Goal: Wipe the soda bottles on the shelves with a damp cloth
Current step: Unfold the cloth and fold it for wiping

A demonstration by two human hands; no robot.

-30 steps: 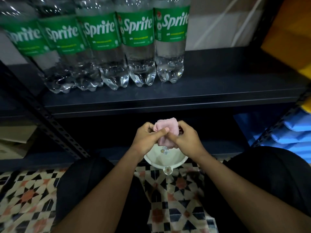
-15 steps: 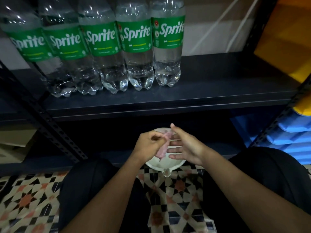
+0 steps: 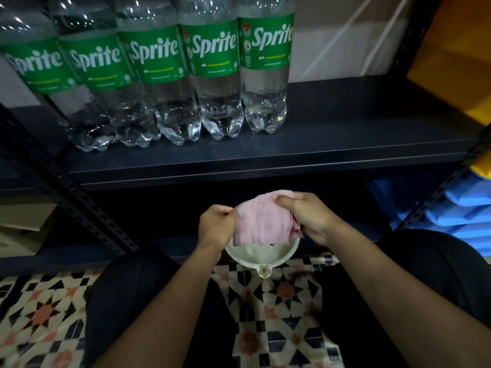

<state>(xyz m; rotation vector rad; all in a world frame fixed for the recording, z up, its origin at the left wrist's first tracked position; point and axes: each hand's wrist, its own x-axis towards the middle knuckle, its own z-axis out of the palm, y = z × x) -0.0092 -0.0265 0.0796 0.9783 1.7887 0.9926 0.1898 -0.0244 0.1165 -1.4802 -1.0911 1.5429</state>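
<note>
A: Anything legible on the shelf [image 3: 345, 134]?

B: Only one brand. "Sprite" stands in white letters on the green labels [image 3: 212, 53] of the five soda bottles [image 3: 221, 102] standing on it.

A: All five whole?

B: Four are. On the bottle at the shelf's left end [image 3: 79, 115] the word is skewed and its S is hard to make out.

A: Small print?

B: A yellowish line and tiny marks sit under each word, all too small to read.

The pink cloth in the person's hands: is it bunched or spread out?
Spread out: the pink cloth hangs flat between the left hand and right hand, each gripping an edge.
</note>
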